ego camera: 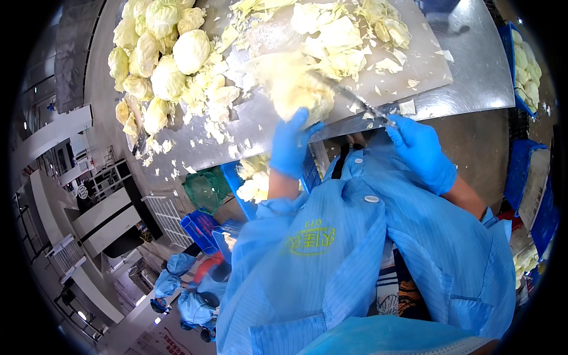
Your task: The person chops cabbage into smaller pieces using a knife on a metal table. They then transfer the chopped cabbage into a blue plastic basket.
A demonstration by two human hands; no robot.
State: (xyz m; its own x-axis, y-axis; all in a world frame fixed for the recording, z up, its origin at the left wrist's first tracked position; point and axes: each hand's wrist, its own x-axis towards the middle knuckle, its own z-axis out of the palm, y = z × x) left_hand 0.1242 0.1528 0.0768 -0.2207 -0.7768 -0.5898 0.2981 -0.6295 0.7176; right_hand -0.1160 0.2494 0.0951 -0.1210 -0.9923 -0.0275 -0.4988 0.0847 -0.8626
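Observation:
My left hand [290, 144], in a blue glove, holds a pale cabbage head [301, 95] against the near part of a white cutting board [428, 66]. My right hand [419, 148], gloved in blue too, grips the handle of a knife [348, 94]. Its blade, blurred by motion, points up and left to the side of the cabbage. Loose leaves and trimmings [339, 37] lie on the board beyond the knife. A heap of whole cabbage heads [166, 77] is piled at the left, with small scraps around it.
The steel table [483, 84] ends just before my body. A blue crate [237, 188] with cabbage pieces stands below its near edge. Another crate of cabbages [510, 71] is at the far right. A green net [206, 188] hangs below the table. Several co-workers in blue [195, 306] are at lower left.

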